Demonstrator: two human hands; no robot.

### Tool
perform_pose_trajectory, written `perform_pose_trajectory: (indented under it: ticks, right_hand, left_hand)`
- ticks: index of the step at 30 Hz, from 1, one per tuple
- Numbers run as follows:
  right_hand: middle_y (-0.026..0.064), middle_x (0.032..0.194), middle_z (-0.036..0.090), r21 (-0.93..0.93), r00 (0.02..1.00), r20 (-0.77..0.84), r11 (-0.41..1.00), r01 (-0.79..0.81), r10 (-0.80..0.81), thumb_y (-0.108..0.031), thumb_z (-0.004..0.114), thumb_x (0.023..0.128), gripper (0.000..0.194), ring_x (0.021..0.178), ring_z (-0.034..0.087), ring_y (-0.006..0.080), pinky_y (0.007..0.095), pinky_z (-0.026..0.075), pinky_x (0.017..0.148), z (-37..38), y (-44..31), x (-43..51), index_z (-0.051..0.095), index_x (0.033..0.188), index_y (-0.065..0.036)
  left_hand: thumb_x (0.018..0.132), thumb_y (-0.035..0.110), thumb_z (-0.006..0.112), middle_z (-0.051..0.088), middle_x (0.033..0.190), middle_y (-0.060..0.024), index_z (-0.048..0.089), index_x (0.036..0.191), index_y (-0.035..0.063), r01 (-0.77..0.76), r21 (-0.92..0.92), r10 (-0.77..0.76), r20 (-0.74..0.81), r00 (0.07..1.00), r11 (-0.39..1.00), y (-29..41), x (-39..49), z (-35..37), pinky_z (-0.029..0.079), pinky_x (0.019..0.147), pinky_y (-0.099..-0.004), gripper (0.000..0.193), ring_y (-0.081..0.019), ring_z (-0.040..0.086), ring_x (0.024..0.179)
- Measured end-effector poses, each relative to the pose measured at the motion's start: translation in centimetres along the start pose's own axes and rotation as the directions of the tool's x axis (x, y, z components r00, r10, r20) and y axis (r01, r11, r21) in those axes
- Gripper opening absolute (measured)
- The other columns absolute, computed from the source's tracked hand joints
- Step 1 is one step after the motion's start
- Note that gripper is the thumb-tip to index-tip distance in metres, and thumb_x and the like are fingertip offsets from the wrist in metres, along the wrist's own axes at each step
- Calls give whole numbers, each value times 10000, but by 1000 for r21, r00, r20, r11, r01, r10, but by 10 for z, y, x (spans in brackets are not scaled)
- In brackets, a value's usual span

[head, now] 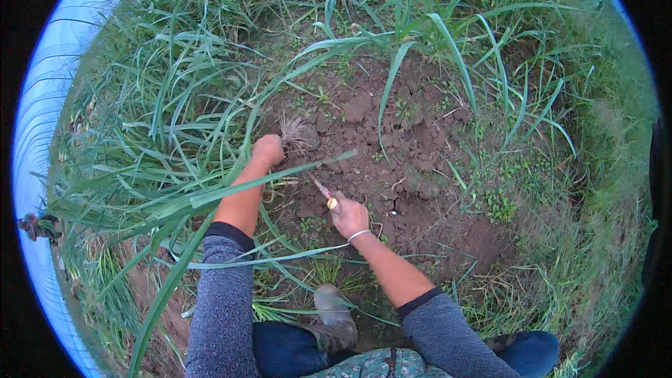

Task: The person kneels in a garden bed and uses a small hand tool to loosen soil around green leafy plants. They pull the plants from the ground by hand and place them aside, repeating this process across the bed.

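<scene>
My left hand [269, 151] is closed around the base of a long-leaved green plant. Its pale, fibrous roots [295, 131] stick out past the fist over the soil, and long strap-like leaves [210, 197] trail back across my left forearm. In my right hand [350, 216] is a hand tool with a wooden handle [333, 203]. The tool's narrow metal part [320, 187] points up and left toward the ground near the roots. Its far end is hard to make out, so its exact kind is unclear.
Cloddy brown soil [409, 168] with small weeds [499, 207] lies ahead. A large long-leaved clump [404, 26] grows at the far side. Cut or pulled greens [113, 278] lie at lower left. My muddy boot [333, 304] stands close below my hands. Blue sheeting [47, 94] borders the left.
</scene>
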State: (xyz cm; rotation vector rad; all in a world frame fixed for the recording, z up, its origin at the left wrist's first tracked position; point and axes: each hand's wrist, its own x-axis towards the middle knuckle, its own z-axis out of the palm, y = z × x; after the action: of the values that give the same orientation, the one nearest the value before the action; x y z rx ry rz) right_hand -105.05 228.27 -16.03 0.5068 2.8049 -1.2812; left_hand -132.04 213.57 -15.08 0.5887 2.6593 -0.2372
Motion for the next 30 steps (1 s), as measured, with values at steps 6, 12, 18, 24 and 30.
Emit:
perform_pose_trajectory:
  ticks: [6, 12, 18, 24, 30]
  right_hand:
    - [193, 785, 655, 20, 998, -6, 998, 61, -61, -256, 643, 820, 207, 752, 632, 413, 508, 500, 653, -158, -47, -25, 623, 928, -80]
    - [182, 772, 650, -37, 996, 51, 996, 76, -74, -198, 700, 775, 210, 742, 637, 384, 472, 495, 645, -273, -93, -72, 648, 952, -96]
    - [170, 834, 670, -145, 957, 288, 989, 11, 31, -324, 641, 820, 233, 791, 650, 373, 490, 514, 669, -126, -95, -26, 649, 925, -116]
    - [159, 791, 677, 39, 996, 83, 999, 24, -27, -332, 663, 803, 268, 727, 649, 393, 510, 508, 646, -38, -8, -60, 662, 1024, -179]
    - [204, 782, 656, -28, 974, 227, 999, 16, -9, -208, 603, 830, 167, 742, 652, 394, 509, 515, 643, -92, -63, -64, 607, 941, -82]
  left_hand:
    - [741, 200, 632, 671, 968, -253, 691, 964, -14, -54, -258, 27, -104, 994, 965, -104, -16, -73, 513, 802, -452, 315, -396, 652, 914]
    - [821, 302, 655, 667, 985, -267, 644, 1051, -37, -107, -492, 67, -99, 993, 864, -64, -47, -123, 499, 838, -431, 410, -376, 650, 944]
    - [713, 272, 690, 674, 995, -248, 708, 948, -3, -101, 208, 43, 264, 964, 973, -93, -8, -21, 515, 837, -419, 362, -374, 659, 946]
    - [699, 278, 702, 685, 1005, -212, 733, 904, 21, -164, 317, 39, 365, 930, 934, -109, 4, 42, 527, 830, -408, 330, -332, 668, 958]
    - [696, 242, 687, 679, 1034, -204, 727, 911, 13, 24, 157, -70, 297, 952, 987, -72, -44, 16, 532, 840, -399, 316, -342, 655, 980]
